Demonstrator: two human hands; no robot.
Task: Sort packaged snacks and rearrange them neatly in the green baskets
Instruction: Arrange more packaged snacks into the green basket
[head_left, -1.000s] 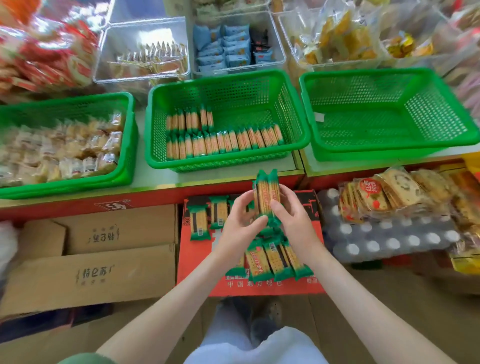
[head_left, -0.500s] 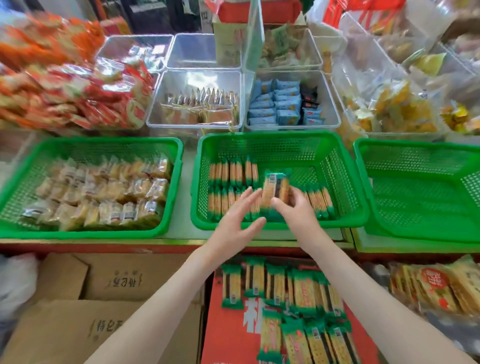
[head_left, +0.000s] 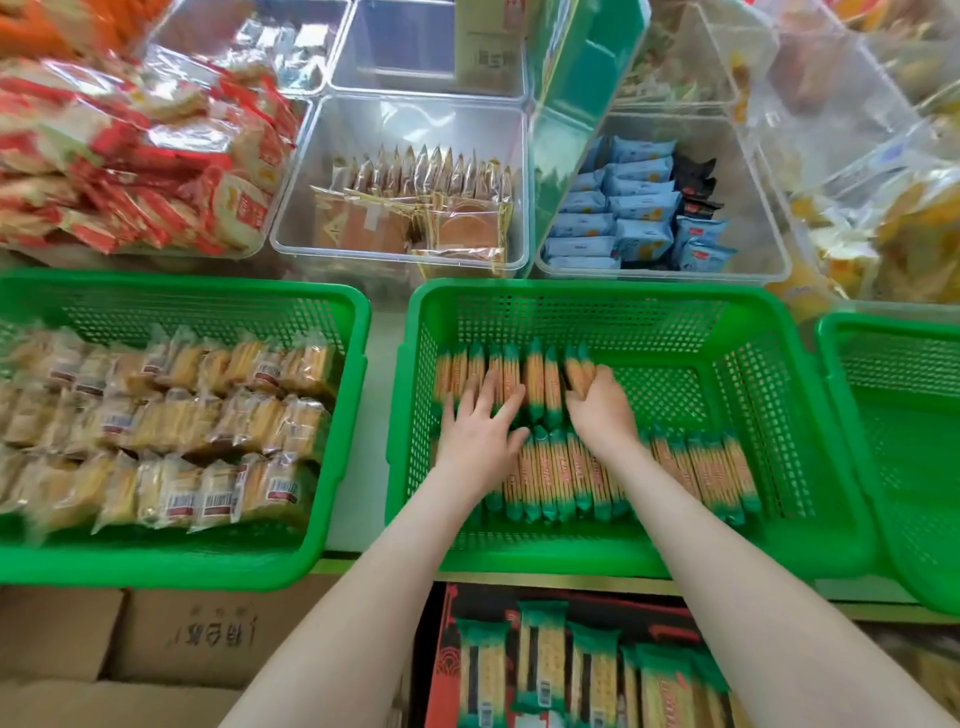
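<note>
- Your middle green basket (head_left: 597, 292) holds two rows of cracker packs (head_left: 696, 473) standing on edge. The near row runs most of the way across.
- The far row (head_left: 535, 379) covers only the left part; the floor to its right is bare mesh.
- The left green basket (head_left: 182, 285) looks filled with clear-wrapped pastries (head_left: 171, 415), and I judge it done.
- The right green basket (head_left: 883, 326) shows nothing inside it.
- More of the same packs lie on the red box (head_left: 447, 649) below the shelf, so roughly half the cracker work seems left.
- Your left hand (head_left: 480, 436) lies flat on the far row, fingers straight and slightly spread, pressing the packs.
- Your right hand (head_left: 597, 410) sits at that row's right end, fingers curled round a pack or two; how many, I cannot tell.
- Both forearms reach in over the near rim, roughly parallel.
</note>
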